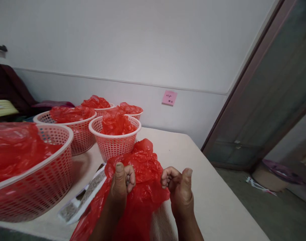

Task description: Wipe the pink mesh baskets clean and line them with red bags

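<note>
A crumpled red plastic bag (144, 167) lies spread on the white table, in front of me. My left hand (122, 185) is over its left part, thumb raised and fingers curled in, with nothing visible in them. At the bag's right edge, my right hand (179, 189) also has its thumb up and fingers curled, and I see nothing held there. Whether the fingertips touch the plastic is unclear. A beige woven surface (164, 221) shows below the bag, between my wrists. Left of the bag lies a flat grey-and-white item (86, 197), partly covered.
Several pink perforated baskets stand on the left, including a large near one (52, 180) and a smaller one (117, 144), with red plastic bags inside. The table (210, 201) ends at the right. A pink note (169, 98) is on the wall; a round container (270, 177) stands on the floor.
</note>
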`<state>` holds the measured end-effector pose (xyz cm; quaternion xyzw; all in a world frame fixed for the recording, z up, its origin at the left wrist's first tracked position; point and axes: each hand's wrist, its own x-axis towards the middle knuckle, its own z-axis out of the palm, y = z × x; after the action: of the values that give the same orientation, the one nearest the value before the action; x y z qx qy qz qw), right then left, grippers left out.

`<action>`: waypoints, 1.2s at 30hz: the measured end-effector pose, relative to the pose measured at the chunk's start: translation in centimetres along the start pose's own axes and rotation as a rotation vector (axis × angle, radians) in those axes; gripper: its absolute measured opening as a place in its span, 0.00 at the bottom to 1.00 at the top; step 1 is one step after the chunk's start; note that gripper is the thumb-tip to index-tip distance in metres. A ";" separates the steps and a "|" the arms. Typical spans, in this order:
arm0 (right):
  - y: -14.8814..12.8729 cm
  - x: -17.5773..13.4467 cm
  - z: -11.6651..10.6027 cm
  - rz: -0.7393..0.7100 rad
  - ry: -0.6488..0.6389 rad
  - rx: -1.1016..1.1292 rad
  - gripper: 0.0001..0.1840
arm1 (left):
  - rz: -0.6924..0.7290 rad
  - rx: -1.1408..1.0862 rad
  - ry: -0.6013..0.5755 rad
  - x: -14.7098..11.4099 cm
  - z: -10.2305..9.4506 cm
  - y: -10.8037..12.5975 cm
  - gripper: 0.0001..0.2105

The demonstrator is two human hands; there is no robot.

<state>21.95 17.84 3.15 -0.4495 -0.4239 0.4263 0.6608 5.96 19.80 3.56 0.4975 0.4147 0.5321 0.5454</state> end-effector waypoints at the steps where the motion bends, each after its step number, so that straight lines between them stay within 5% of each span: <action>1: 0.0 0.0 0.0 0.004 -0.001 0.003 0.45 | 0.004 0.004 0.007 0.0 0.0 0.0 0.36; 15: 1.6 0.7 -0.2 0.034 -0.025 -0.028 0.42 | 0.021 0.021 0.025 0.5 -0.1 -0.7 0.35; 24: 7.0 2.7 -0.8 -0.079 0.111 -0.528 0.14 | -0.031 0.422 -0.004 4.4 -0.9 -9.0 0.16; 26: 7.9 2.9 -1.2 -0.106 0.145 -0.676 0.15 | -0.040 0.477 -0.023 4.5 -1.1 -10.6 0.11; 31: 10.4 3.0 -1.7 -0.023 -0.025 -1.087 0.27 | -0.091 0.561 -0.081 4.3 -1.2 -12.4 0.09; 36: 12.7 2.6 -2.0 0.139 -0.242 -1.276 0.27 | -0.147 0.599 -0.091 4.3 -1.7 -13.5 0.09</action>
<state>22.23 22.82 -8.99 -0.7286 -0.6351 0.1801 0.1826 6.98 25.11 -9.64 0.6280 0.5631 0.3227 0.4294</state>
